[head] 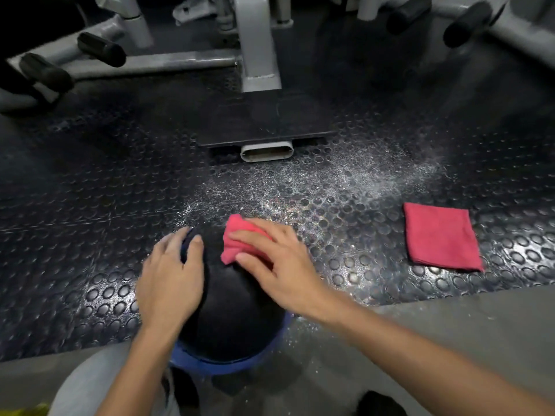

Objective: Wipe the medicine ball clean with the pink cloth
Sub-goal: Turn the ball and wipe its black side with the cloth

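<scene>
A black medicine ball (234,313) with a blue band along its near side sits on the studded rubber floor, low in the middle of the view. My left hand (169,277) lies on the ball's left side with fingers spread over its curve. My right hand (276,262) presses a bunched pink cloth (237,240) against the ball's far upper right side with fairly straight fingers. Most of that cloth is hidden under the hand.
A second pink cloth (440,237) lies folded flat on the floor to the right. A grey gym machine frame (258,55) with black roller pads stands behind; its foot (266,151) juts toward the ball. My knee in grey trousers (90,382) is at bottom left.
</scene>
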`<state>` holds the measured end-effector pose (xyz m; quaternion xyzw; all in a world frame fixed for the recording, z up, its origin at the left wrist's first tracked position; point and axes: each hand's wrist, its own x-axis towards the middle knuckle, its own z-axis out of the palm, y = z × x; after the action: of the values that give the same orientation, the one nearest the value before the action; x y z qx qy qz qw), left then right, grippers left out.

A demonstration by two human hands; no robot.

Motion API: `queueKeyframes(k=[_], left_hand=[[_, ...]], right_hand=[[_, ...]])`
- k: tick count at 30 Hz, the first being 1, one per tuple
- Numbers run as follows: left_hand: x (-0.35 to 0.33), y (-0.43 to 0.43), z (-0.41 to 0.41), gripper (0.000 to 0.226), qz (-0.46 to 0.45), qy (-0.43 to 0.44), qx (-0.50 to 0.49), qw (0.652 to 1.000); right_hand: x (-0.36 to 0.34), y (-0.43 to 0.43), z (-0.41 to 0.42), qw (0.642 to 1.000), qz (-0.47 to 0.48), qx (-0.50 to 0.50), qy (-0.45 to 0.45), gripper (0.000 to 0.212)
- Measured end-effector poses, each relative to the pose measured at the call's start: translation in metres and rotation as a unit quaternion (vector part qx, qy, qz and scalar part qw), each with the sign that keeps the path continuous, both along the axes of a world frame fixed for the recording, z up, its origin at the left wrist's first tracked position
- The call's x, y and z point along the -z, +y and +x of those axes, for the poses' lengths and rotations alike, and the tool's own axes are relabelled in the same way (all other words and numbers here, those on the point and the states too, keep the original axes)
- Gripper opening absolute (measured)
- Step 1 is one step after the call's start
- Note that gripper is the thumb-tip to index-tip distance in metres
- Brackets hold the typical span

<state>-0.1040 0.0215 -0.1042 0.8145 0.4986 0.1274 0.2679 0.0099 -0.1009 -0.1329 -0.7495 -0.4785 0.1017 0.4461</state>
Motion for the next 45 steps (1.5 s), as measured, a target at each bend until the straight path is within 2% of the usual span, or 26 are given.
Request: queueKeyframes(k=[1, 3, 5, 6, 8, 10, 12, 13, 15, 17, 18, 19, 21, 23, 25, 26, 28, 30, 31, 33, 36, 38, 39, 41, 43, 45], left_hand=[[0.0, 0.0, -0.002, 0.041, -0.004, -0.009, -0.004, 1.0], [0.0, 0.0, -0.009, 0.04, -0.01, -0.025, -0.014, 1.0], [0.0, -0.004, -0.016, 0.045, 0.002, -0.03, -0.01, 0.999], [0.001, -0.006, -0.016, 0.051, 0.009, -0.031, -0.007, 0.999], [0.003, -0.009, -0.014, 0.061, 0.02, -0.026, -0.006, 0.999], [0.004, -0.012, -0.013, 0.064, 0.029, -0.015, -0.004, 0.999], [0.006, -0.014, -0.015, 0.064, 0.041, -0.014, 0.002, 0.999], [0.008, -0.015, -0.017, 0.066, 0.044, -0.021, 0.007, 0.999], [0.01, -0.016, -0.018, 0.075, 0.043, -0.033, 0.016, 0.998], [0.013, -0.017, -0.013, 0.08, 0.053, -0.026, 0.021, 0.998], [0.012, -0.018, -0.01, 0.08, 0.063, -0.014, 0.024, 0.998], [0.012, -0.02, -0.006, 0.08, 0.072, -0.003, 0.028, 0.997], [0.011, -0.022, -0.001, 0.079, 0.083, 0.009, 0.033, 0.996], [0.012, -0.024, -0.001, 0.073, 0.077, -0.002, 0.034, 0.996], [0.014, -0.022, -0.004, 0.069, 0.067, -0.022, 0.033, 0.997], [0.016, -0.02, -0.007, 0.071, 0.072, -0.026, 0.035, 0.996], [0.018, -0.016, -0.011, 0.076, 0.073, -0.033, 0.032, 0.996], [0.018, -0.015, -0.01, 0.078, 0.071, -0.032, 0.025, 0.997], [0.016, -0.016, -0.009, 0.078, 0.074, -0.03, 0.023, 0.997], [0.015, -0.019, -0.006, 0.078, 0.089, -0.02, 0.027, 0.995], [0.016, -0.023, -0.006, 0.079, 0.102, -0.004, 0.034, 0.994], [0.018, -0.024, -0.01, 0.077, 0.105, -0.011, 0.039, 0.994], [0.019, -0.024, -0.012, 0.075, 0.107, -0.017, 0.04, 0.993], [0.019, -0.024, -0.013, 0.074, 0.105, -0.02, 0.04, 0.993], [0.018, -0.025, -0.011, 0.075, 0.101, -0.011, 0.037, 0.994], [0.016, -0.027, -0.008, 0.074, 0.101, -0.001, 0.035, 0.994]], right_hand=[[0.007, 0.006, 0.0, 1.0, -0.019, -0.007, 0.015, 0.037], [0.022, 0.011, 0.015, 0.993, -0.029, 0.028, 0.109, 0.045], [0.029, 0.01, 0.032, 0.976, -0.065, 0.072, 0.197, 0.037], [0.027, 0.01, 0.033, 0.974, -0.07, 0.082, 0.2, 0.03], [0.011, 0.015, 0.019, 0.987, -0.039, 0.081, 0.133, 0.024], [-0.009, 0.019, -0.007, 0.999, 0.005, 0.045, 0.006, 0.027], [-0.01, 0.02, -0.016, 0.994, 0.016, 0.018, -0.104, 0.03], [-0.005, 0.02, -0.013, 0.994, 0.017, 0.012, -0.109, 0.031], [0.004, 0.015, 0.003, 0.999, 0.015, 0.025, -0.023, 0.032], [0.008, 0.009, 0.023, 0.993, -0.004, 0.061, 0.103, 0.02], [0.008, 0.007, 0.03, 0.987, -0.023, 0.075, 0.143, 0.016], [0.005, 0.006, 0.03, 0.985, -0.043, 0.085, 0.142, 0.016], [-0.008, 0.01, 0.014, 0.994, -0.06, 0.077, 0.046, 0.02], [-0.023, 0.014, -0.013, 0.996, -0.032, 0.043, -0.076, 0.028], [-0.025, 0.019, -0.019, 0.99, -0.023, 0.031, -0.139, 0.033], [-0.023, 0.023, -0.012, 0.991, -0.035, 0.034, -0.121, 0.036], [-0.01, 0.025, 0.008, 0.997, -0.057, 0.05, -0.01, 0.036], [0.0, 0.026, 0.033, 0.986, -0.098, 0.079, 0.11, 0.029], [0.0, 0.027, 0.038, 0.979, -0.126, 0.089, 0.131, 0.027], [-0.006, 0.028, 0.031, 0.984, -0.142, 0.083, 0.073, 0.026], [-0.032, 0.023, -0.008, 0.994, -0.085, 0.044, -0.058, 0.028], [-0.036, 0.021, -0.017, 0.993, -0.057, 0.026, -0.102, 0.031], [-0.033, 0.022, -0.01, 0.994, -0.065, 0.03, -0.079, 0.029], [-0.018, 0.024, 0.014, 0.994, -0.093, 0.055, 0.025, 0.028], [-0.008, 0.025, 0.037, 0.977, -0.161, 0.085, 0.114, 0.027], [-0.002, 0.024, 0.042, 0.971, -0.192, 0.099, 0.106, 0.027]])
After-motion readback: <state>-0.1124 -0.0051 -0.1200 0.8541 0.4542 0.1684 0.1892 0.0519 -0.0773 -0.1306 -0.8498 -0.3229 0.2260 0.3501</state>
